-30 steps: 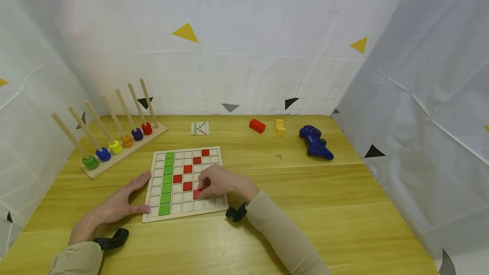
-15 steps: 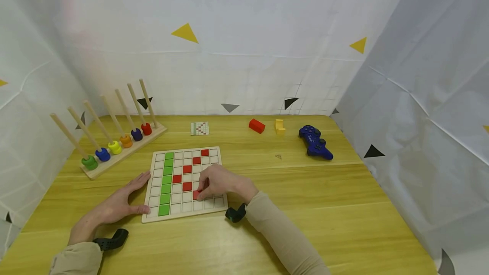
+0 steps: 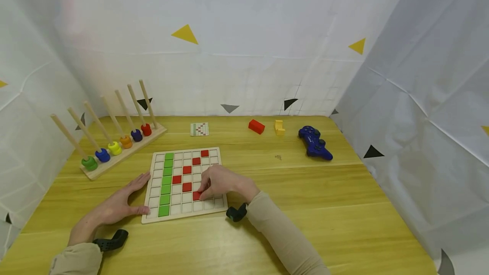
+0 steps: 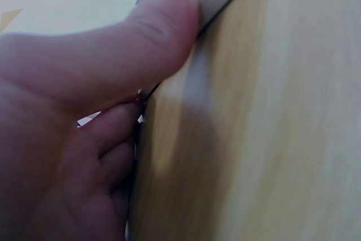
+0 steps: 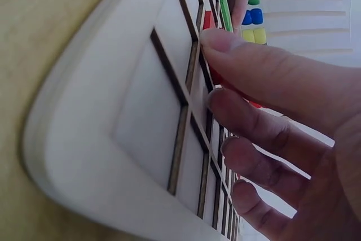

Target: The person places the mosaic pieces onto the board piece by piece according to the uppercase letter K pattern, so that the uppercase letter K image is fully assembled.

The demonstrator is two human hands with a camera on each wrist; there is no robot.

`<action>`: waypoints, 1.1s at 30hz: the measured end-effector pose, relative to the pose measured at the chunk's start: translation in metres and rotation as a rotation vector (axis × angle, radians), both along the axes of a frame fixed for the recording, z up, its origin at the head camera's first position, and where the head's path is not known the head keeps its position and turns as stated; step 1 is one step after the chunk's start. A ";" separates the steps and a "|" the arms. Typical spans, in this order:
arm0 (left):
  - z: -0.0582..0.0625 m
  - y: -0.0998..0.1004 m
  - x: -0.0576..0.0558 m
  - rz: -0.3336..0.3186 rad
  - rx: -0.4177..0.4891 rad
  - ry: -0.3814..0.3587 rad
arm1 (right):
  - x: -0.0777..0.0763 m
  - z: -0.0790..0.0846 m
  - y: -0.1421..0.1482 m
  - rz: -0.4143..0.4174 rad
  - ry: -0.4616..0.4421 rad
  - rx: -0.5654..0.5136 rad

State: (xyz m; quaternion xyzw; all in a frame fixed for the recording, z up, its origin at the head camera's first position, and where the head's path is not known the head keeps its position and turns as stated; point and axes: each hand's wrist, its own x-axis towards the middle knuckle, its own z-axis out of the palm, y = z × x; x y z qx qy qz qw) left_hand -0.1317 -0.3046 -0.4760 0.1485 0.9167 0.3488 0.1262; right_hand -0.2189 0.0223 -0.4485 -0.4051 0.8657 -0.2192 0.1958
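Note:
A white grid board (image 3: 212, 212) in a pale wooden frame lies on the table. One column of it is filled with green tiles (image 3: 166, 180), and several red tiles (image 3: 186, 169) run in slanting lines. My right hand (image 3: 223, 180) is over the board's right half, its thumb and curled index finger pinching a red tile (image 3: 196, 196) that lies level in a lower square. In the right wrist view the thumb (image 5: 271, 71) covers much of that tile. My left hand (image 3: 114, 208) rests spread along the board's left edge, thumb (image 4: 163, 32) against the frame.
At the back left stands a wooden peg rack (image 3: 126, 152) with coloured beads. A small pattern card (image 3: 200, 129), a red block (image 3: 256, 127) and a yellow block (image 3: 279, 127) lie along the back. A blue game controller (image 3: 315, 142) lies at the right.
The red tile under my right fingers looks darker and flatter in its square than before. Both hands have stayed nearly in place.

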 end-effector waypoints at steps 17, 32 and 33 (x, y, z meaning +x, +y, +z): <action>0.002 0.000 0.001 -0.008 0.020 0.009 | -0.004 0.014 0.009 0.036 0.085 -0.098; 0.001 -0.001 0.001 -0.006 0.029 0.005 | -0.022 0.013 0.076 -0.151 0.077 -0.134; 0.001 -0.001 0.001 -0.006 0.032 0.008 | -0.022 0.010 0.077 -0.156 0.068 -0.127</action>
